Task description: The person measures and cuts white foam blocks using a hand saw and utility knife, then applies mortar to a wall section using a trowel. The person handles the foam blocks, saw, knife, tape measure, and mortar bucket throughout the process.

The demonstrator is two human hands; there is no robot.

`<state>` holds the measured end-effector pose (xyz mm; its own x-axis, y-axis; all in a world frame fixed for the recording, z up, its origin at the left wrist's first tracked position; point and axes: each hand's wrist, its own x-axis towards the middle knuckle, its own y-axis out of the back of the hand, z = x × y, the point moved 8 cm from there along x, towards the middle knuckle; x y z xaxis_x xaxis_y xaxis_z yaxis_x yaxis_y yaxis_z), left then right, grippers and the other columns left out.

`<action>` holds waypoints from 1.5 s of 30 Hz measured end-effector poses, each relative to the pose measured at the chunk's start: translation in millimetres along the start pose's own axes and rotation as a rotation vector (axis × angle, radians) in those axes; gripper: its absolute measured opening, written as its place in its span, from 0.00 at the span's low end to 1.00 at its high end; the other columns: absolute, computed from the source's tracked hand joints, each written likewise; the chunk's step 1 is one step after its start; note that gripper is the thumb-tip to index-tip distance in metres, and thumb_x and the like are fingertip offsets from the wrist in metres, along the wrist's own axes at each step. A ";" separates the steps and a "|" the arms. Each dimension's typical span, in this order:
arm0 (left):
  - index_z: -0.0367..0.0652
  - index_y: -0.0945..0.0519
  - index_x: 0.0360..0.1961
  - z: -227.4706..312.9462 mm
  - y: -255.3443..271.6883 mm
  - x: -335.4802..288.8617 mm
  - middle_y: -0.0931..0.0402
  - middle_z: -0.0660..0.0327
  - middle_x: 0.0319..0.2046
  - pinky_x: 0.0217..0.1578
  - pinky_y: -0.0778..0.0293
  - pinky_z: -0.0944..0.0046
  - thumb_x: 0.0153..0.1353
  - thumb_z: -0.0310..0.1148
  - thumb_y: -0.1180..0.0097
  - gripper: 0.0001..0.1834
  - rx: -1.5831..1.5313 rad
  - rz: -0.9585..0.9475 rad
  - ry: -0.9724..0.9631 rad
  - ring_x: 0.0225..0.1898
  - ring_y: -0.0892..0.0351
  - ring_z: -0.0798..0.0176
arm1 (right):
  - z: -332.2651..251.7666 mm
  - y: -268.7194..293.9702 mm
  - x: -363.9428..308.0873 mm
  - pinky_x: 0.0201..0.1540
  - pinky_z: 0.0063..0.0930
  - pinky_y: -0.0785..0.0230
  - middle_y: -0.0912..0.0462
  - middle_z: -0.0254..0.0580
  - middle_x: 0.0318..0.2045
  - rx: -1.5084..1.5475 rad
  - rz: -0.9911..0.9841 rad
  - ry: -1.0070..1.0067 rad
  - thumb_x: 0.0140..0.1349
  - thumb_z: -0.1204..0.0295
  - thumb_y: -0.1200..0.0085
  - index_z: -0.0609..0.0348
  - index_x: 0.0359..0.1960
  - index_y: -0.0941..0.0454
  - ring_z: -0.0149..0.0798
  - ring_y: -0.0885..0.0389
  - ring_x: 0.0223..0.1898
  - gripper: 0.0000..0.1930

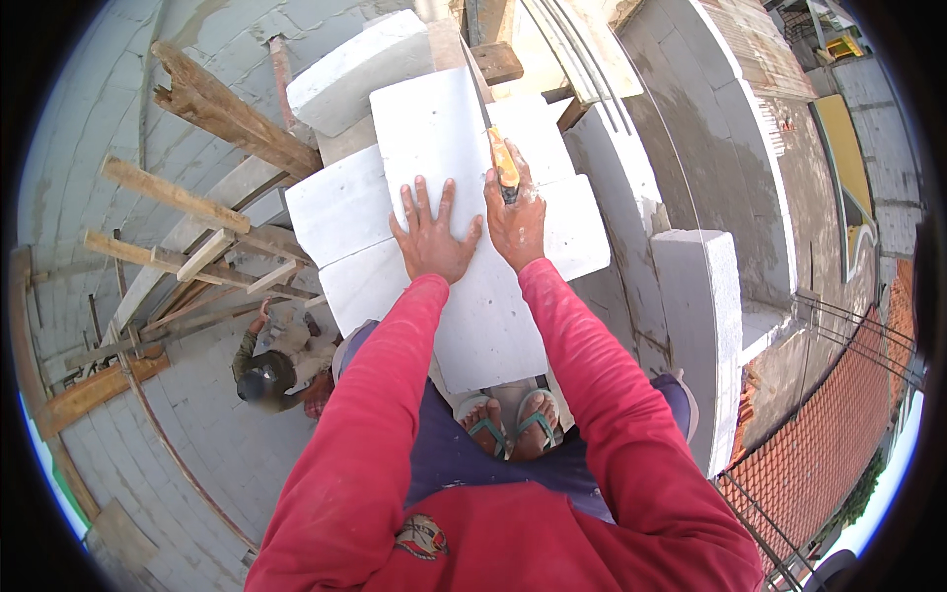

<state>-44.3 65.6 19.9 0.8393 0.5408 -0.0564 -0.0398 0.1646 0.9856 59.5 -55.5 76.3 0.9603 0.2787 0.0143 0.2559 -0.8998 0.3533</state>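
Here I see a yellow-handled saw (503, 161) lengthwise toward eleven o'clock. Right hand (519, 222) grips it; left hand (436, 240) splays on white block (485, 314).

Grey block wall (99, 148), orange tiled roof (824, 434), bright daylight.

The block (483, 316) is plain bright white, and the saw handle (504, 163) is yellow-orange with a black end. The shirt (493, 533) is crimson, its emblem (422, 536) multicoloured, above dark purple-blue trousers (449, 459) and sandals with teal straps (483, 425). The roof (814, 414) shows an orange-red grid of tiles, the beams (232, 113) mottled brown.
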 end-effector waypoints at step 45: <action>0.69 0.41 0.81 -1.9 -8.7 3.8 0.59 0.52 0.84 0.76 0.61 0.27 0.68 0.67 0.49 0.43 0.018 -0.042 -0.026 0.84 0.68 0.45 | -50.7 -13.7 85.8 0.64 0.55 0.29 0.19 0.75 0.55 -0.529 -0.442 0.024 0.68 0.50 0.39 0.51 0.75 0.36 0.61 0.17 0.58 0.38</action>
<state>-41.8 67.8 10.8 0.8538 0.5120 -0.0938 0.0050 0.1721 0.9851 132.8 -2.3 120.0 0.7742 0.5942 -0.2179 0.5281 -0.4168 0.7399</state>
